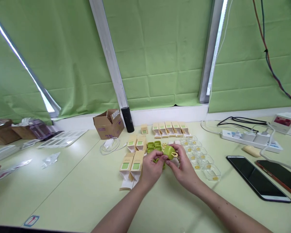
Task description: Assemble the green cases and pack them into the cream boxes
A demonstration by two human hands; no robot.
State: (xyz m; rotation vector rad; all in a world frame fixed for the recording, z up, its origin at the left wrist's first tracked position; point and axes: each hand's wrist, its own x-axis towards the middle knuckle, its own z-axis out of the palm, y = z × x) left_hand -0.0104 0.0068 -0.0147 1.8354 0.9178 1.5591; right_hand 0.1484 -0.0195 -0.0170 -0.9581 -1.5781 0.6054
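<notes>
- Largest risk (judged): the left hand (152,168) and its wrist sit right beside the front cream cartons (137,158); a sideways swing could topple or crease them, since their pale flaps reach toward the arm.
- Next risk: the clear containers (212,173) stand close-packed just beside and beyond the right hand (184,163); a stray knuckle could scatter them (light plastic, by the look of it).
- Smaller: the green piece (169,151) is held above the table (75,194), between both hands. Left thumb and fingertips pinch its left side; right fingers curl round the far side, thumb below. Uneven squeezing could twist it free and drop it near the green boxes (157,142).
- Smallest: the pale yellow loop (175,154) juts from the right end; a knock might strain it. Firmness of attachment: cannot tell.
- Surroundings, big to small: brown cardboard box (106,127) at back left, well apart from the hands. Power strip (251,139) at right, trailing cables.
- Black phone (257,178) right of the right forearm; a wide outward sweep would meet it. Black bottle (127,119) beside the brown box, not obstructing.
- In the way: back row of cartons (169,127) limits far reach; small yellow pieces (164,145) are easily covered by the hands.
</notes>
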